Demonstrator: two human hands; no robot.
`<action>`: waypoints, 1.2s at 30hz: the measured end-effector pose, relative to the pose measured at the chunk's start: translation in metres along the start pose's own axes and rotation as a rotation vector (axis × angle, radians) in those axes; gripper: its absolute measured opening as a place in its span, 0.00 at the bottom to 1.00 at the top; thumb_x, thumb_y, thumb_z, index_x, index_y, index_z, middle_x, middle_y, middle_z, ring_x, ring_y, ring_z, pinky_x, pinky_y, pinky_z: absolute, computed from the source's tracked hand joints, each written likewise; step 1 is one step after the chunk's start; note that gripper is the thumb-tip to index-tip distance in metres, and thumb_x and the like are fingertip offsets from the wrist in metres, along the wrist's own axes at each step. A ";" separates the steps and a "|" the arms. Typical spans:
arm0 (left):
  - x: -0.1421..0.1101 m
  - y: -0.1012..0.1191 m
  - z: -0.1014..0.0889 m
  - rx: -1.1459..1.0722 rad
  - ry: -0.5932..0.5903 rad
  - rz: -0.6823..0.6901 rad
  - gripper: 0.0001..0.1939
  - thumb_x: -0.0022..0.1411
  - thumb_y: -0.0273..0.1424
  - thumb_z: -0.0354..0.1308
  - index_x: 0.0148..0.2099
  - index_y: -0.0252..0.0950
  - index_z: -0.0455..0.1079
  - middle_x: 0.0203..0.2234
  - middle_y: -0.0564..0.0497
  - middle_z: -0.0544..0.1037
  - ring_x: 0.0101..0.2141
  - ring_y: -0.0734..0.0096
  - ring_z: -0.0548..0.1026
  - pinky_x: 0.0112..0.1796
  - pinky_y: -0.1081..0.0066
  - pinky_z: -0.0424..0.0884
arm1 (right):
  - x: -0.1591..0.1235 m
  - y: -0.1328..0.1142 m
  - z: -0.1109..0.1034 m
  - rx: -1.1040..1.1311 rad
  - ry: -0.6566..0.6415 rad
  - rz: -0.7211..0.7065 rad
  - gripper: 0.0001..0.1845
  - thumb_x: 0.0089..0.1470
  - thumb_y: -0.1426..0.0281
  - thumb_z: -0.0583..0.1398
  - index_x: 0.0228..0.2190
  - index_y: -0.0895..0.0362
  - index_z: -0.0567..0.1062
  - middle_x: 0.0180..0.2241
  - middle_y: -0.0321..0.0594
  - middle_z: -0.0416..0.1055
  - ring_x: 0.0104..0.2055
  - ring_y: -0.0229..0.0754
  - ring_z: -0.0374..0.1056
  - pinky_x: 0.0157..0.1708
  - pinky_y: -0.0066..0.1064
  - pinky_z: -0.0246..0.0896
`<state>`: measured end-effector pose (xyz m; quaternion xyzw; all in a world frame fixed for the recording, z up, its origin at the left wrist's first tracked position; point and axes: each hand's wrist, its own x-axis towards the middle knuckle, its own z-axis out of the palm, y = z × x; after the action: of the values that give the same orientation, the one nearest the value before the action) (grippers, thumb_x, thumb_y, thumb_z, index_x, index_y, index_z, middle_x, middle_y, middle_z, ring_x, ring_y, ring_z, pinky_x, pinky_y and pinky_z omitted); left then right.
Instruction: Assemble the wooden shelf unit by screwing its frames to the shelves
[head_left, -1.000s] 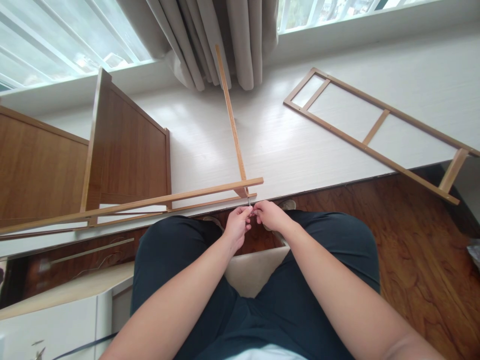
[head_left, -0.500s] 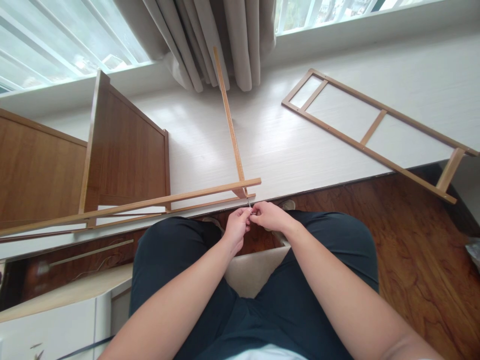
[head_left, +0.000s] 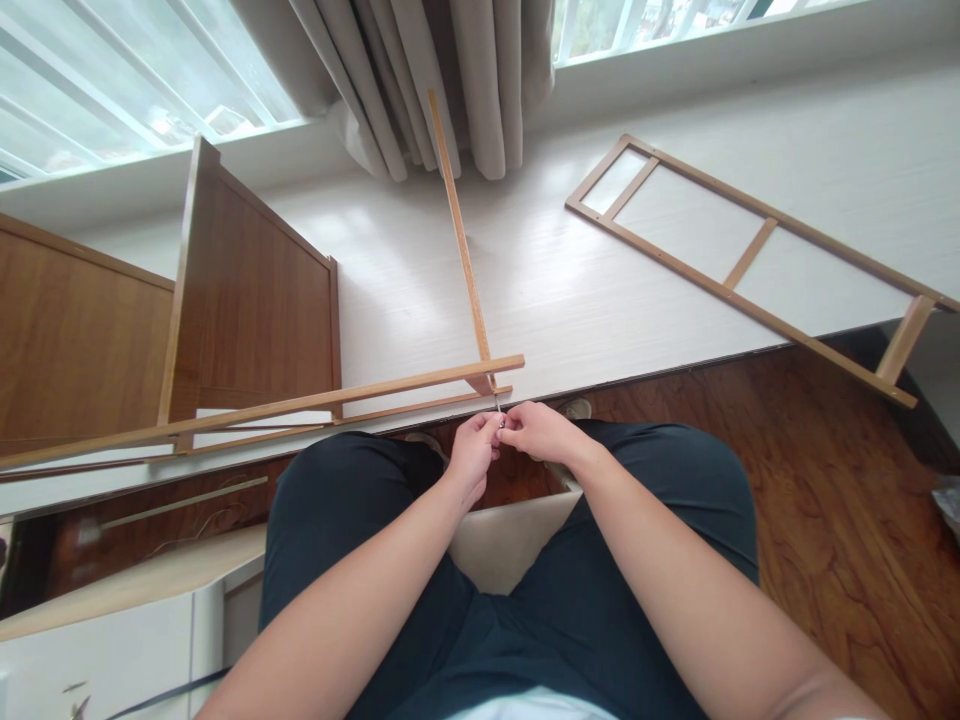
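Note:
My left hand [head_left: 475,450] and my right hand [head_left: 537,432] meet fingertip to fingertip just below the corner of a thin wooden frame [head_left: 315,400]. Both pinch a small metal piece [head_left: 497,404] that sticks out of that corner joint; it looks like a screw or a thin tool, too small to name. The frame's long rail runs left from the corner, and its upright rail [head_left: 459,230] leans back toward the curtain. My knees in dark trousers sit right under the hands.
A brown wooden panel assembly [head_left: 247,290] stands on the white platform [head_left: 540,280] at the left. A ladder-like wooden frame [head_left: 750,260] lies flat at the right. Beige curtains [head_left: 435,80] hang at the back. Dark wood floor [head_left: 847,520] lies to the right, a white cabinet [head_left: 112,650] bottom left.
The hands stay at the frame's corner with only slight finger movement; the fingertips have drawn a little closer together. Nothing else has moved.

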<state>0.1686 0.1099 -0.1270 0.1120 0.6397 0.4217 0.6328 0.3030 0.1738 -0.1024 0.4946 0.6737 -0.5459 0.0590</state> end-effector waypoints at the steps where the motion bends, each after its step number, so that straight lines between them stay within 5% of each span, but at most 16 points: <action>1: 0.001 -0.001 0.000 0.006 0.003 0.009 0.18 0.45 0.43 0.70 0.31 0.34 0.73 0.22 0.55 0.68 0.22 0.80 0.61 0.22 0.79 0.54 | 0.000 0.000 0.000 -0.002 0.007 -0.006 0.14 0.57 0.61 0.59 0.26 0.58 0.74 0.25 0.37 0.73 0.23 0.32 0.60 0.24 0.26 0.46; 36: 0.003 0.003 -0.001 -0.046 0.012 -0.017 0.21 0.41 0.43 0.74 0.30 0.34 0.72 0.23 0.54 0.70 0.23 0.81 0.61 0.21 0.80 0.54 | 0.005 0.006 -0.001 0.025 0.030 0.026 0.14 0.63 0.72 0.54 0.28 0.59 0.76 0.25 0.36 0.75 0.23 0.31 0.63 0.27 0.25 0.50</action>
<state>0.1664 0.1137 -0.1273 0.0896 0.6347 0.4316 0.6347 0.3055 0.1773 -0.1092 0.5124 0.6609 -0.5461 0.0497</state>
